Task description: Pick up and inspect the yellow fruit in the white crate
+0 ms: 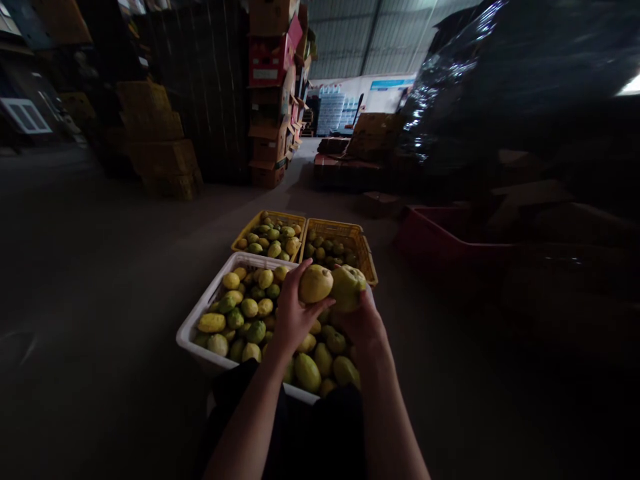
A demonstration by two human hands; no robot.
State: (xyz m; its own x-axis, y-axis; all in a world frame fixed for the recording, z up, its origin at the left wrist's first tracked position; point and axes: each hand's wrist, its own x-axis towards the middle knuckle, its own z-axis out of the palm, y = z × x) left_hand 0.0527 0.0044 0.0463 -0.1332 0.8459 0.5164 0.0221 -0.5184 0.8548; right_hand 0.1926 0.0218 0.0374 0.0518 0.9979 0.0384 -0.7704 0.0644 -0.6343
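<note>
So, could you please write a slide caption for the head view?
Left hand holding a yellow fruit, right hand a greener fruit, above a white crate of fruit; two yellow crates behind.

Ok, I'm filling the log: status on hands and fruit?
Left hand gripping yellower fruit. Right hand gripping greener fruit. Both fruits above white crate. Nothing visibly blocking either hand.

L hand point(293, 317) & R hand point(367, 327) bare, forearms point(255, 417) too; dk legwear point(235, 393) (near-black, details lost in shadow).
</note>
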